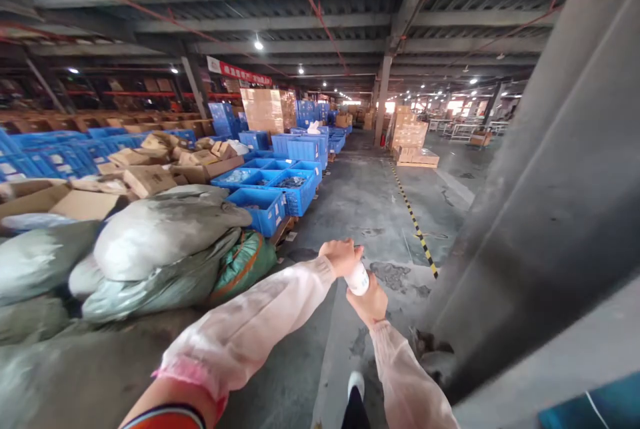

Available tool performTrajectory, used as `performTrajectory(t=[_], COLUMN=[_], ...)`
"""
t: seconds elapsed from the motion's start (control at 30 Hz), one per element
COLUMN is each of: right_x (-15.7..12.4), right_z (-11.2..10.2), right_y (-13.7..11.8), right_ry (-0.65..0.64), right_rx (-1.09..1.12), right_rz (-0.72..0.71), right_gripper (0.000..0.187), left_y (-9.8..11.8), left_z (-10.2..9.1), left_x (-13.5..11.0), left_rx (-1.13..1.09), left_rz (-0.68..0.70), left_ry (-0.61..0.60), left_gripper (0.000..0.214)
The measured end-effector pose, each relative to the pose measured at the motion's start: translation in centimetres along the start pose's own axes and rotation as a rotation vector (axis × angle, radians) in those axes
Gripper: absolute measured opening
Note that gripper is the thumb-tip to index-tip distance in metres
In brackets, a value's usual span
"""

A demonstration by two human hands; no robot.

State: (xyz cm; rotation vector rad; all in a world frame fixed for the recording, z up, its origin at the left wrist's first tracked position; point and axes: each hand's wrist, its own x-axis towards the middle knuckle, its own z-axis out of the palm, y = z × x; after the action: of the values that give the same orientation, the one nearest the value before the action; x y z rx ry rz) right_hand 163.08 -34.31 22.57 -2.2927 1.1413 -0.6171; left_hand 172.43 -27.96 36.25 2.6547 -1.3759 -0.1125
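Observation:
In the head view I hold a white cylindrical container (358, 280) with faint bluish print, tilted, out in front of me above the floor. My left hand (341, 257) is closed over its upper end, so that end is hidden. Lower down, my right hand (370, 302) wraps round the container's other end. Whether it is a bottle or a cup I cannot tell. Both forearms wear pale, thin sleeve covers (260, 312).
Stuffed sacks (165, 229), cardboard boxes (150, 180) and blue crates (260, 209) line the left. A thick grey column (530, 169) rises close on the right. Yellow-black tape (413, 217) marks the concrete floor (350, 206), with stacked cartons (409, 130) on a pallet beyond.

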Motion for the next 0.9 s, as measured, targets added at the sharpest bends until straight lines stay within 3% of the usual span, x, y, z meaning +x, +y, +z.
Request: performTrajectory(t=[0.1,0.2,0.27,0.3,0.43,0.53,0.63,0.77,0.9], right_x=[6.4,11.6,14.6,15.9,19.7,21.9,24.0,25.7,26.2], right_z=[1.3,2.2,2.9,3.4,5.7,7.8,9.4,10.3,11.3], right_y=[-0.1,-0.3,-0.5,-0.7,-1.3,-1.5,-1.7,-2.7,-3.7], right_ry=[-0.081,-0.150,-0.181,-0.194,-0.211,-0.172,-0.235,-0.350,-0.265], right_rx=[0.087,0.157,0.197,0.221,0.379,0.504,0.599,0.618,0.602], right_rz=[-0.030,-0.009,0.010,0.018,-0.005,-0.023,-0.051,-0.074,-0.101], right_gripper=[0.054,0.054,0.056,0.057,0.061,0.063,0.063,0.070,0.072], left_y=[-2.3,-5.1,-6.9,-7.6,-9.6,-10.5,-11.2,-11.6,-12.3], left_z=[-1.9,-3.5,-3.8,-3.7,-3.2,-3.9,-4.8,-5.5,-5.8], left_x=[6.0,11.3,14.6,16.1,20.7,22.9,24.3,24.9,24.9], left_rx=[-0.096,-0.226,-0.286,-0.299,-0.262,-0.190,-0.090,0.110,0.119], left_rz=[0.038,0.349,0.575,0.623,0.570,0.647,0.681,0.505,0.340], left_ry=[-0.124,-0.225,-0.236,-0.220,-0.157,-0.213,-0.251,-0.216,-0.181], left_gripper=[0.073,0.049,0.059,0.059,0.042,0.047,0.048,0.046,0.053])
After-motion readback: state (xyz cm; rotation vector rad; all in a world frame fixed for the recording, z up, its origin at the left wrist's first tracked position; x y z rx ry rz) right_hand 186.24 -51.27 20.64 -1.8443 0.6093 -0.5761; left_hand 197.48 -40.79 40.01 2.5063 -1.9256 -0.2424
